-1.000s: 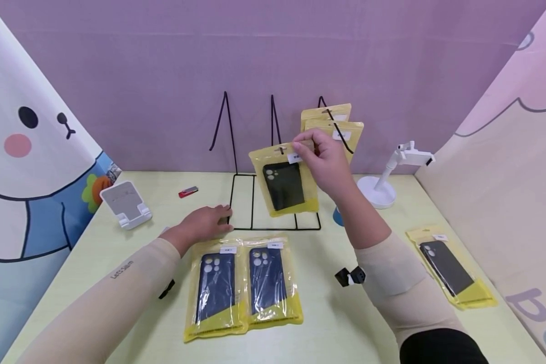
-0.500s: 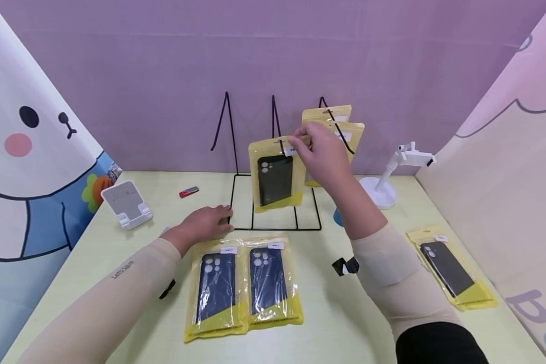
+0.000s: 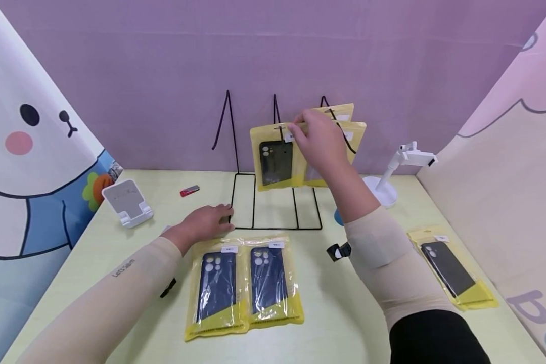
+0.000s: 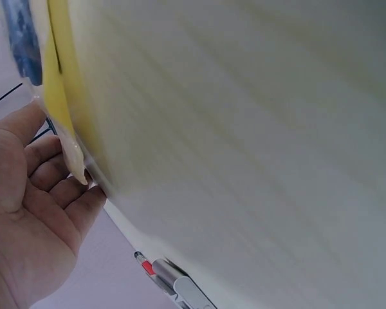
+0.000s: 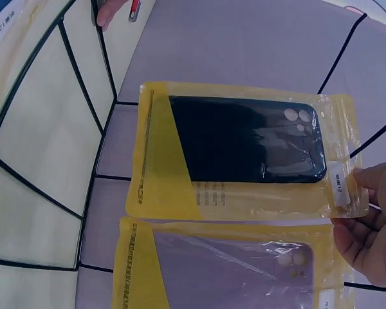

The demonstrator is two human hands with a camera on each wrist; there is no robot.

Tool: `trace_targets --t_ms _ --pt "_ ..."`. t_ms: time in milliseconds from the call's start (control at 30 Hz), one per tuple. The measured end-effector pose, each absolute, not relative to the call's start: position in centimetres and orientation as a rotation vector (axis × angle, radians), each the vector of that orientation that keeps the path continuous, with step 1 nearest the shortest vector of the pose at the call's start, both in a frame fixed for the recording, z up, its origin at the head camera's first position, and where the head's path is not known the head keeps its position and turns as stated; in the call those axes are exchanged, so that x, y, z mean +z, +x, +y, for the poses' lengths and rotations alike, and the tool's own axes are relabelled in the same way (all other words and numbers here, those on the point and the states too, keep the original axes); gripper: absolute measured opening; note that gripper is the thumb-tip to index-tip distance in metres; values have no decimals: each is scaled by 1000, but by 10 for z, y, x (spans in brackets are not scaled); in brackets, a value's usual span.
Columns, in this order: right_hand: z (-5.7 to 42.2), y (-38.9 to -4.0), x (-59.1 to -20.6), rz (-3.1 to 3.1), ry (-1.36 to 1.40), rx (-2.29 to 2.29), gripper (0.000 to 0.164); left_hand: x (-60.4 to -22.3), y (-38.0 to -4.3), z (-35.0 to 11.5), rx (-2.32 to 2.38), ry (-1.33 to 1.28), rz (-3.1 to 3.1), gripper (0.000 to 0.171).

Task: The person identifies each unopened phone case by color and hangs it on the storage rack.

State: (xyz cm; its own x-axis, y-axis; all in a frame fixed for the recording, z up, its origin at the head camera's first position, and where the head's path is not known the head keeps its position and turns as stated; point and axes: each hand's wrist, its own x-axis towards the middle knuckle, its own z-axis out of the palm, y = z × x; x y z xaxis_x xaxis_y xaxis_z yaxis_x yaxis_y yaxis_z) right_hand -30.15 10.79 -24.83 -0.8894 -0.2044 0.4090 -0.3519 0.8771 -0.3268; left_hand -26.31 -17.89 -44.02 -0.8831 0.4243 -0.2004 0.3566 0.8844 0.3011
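My right hand (image 3: 320, 141) pinches the top right corner of a black phone case in a yellow bag (image 3: 276, 162). The bag hangs upright at the middle prong of a black wire display rack (image 3: 277, 229), the prong overlapping its hang hole. My left hand (image 3: 205, 222) holds the rack's base at the front left corner, thumb and fingers at the wire. In the right wrist view, a bagged purple phone case (image 5: 238, 270) hangs beside the black phone case (image 5: 251, 138). Part of the right prong's bags is hidden behind my right hand.
Two bagged dark blue phone cases (image 3: 217, 283) lie in front of the rack. Another bagged black case (image 3: 447, 268) lies at right. A white phone stand (image 3: 126, 202) and red USB stick (image 3: 189, 190) are at left; a white stand (image 3: 382, 189) and blue object (image 3: 338, 217) at right.
My right hand has moved the bagged black phone case up and back along the middle prong, straightening it from a tilt. The left hand has stayed at the rack's base.
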Motion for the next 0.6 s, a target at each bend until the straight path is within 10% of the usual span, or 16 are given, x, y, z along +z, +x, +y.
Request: trace_targets --t_ms 600 --pt "102 -325 -241 -2751 316 444 34 -443 -264 -176 382 579 2787 63"
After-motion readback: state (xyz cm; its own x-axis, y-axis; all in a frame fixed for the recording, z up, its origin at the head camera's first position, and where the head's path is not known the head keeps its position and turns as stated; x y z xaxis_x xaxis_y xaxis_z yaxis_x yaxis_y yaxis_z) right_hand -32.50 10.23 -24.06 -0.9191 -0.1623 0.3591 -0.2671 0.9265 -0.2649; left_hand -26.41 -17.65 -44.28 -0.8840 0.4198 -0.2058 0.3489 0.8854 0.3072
